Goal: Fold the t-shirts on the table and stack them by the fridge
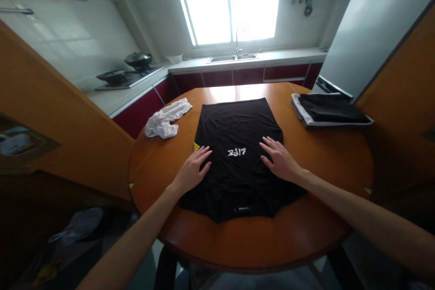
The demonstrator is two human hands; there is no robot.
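Observation:
A black T-shirt (pixel 238 122) lies spread out on the round wooden table (pixel 326 154), its collar toward me and its hem toward the window. White lettering on its chest appears upside down from here. My left hand (pixel 193 170) rests on the shirt's left edge with fingers stretched out, close to a small yellow patch (pixel 196 146) at that edge. On the right side of the shirt, my right hand (pixel 278 159) lies flat with its fingers spread. Neither hand grips the cloth.
A crumpled white cloth (pixel 166 119) lies at the table's left. Folded black, white and grey garments (pixel 333 111) are stacked at the right. Beyond are a counter with a sink (pixel 234 58) and a stove carrying a wok (pixel 137 60) and a pan (pixel 113 77).

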